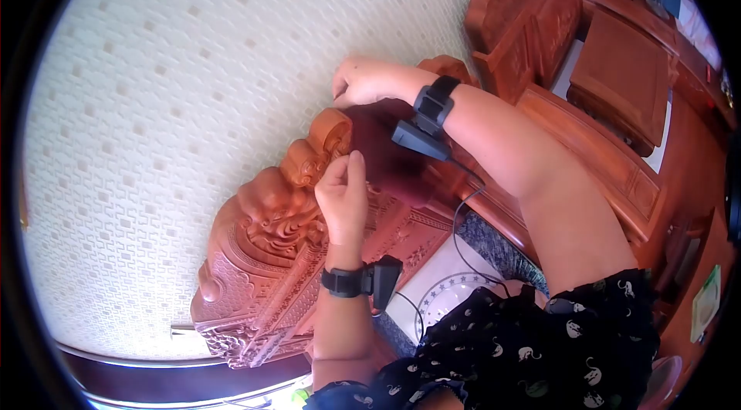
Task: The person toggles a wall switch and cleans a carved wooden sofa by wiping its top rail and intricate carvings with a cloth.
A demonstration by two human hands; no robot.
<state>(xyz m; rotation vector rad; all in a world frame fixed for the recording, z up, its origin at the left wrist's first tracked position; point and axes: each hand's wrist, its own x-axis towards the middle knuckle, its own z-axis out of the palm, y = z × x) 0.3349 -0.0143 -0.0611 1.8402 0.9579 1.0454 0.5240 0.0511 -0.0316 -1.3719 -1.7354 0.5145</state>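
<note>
A dark maroon cloth (386, 149) drapes over the carved top of a reddish wooden chair back (266, 205). My right hand (363, 83) reaches across to the upper end of the cloth, by the wall, with its fingers curled closed on it; the fingertips are partly hidden. Lower down, my left hand (342, 192) is closed in a pinch, its thumb at the cloth's left edge in front of a scroll carving (330, 132). Both wrists wear black straps with small boxes and cables.
A patterned pale wall (193, 62) rises right behind the chair back. More carved wooden seating (525, 32) and a brown wooden box-like piece (621, 78) stand to the right. Below the cloth lies a white-and-dark seat cover (451, 271) with a ring of stars.
</note>
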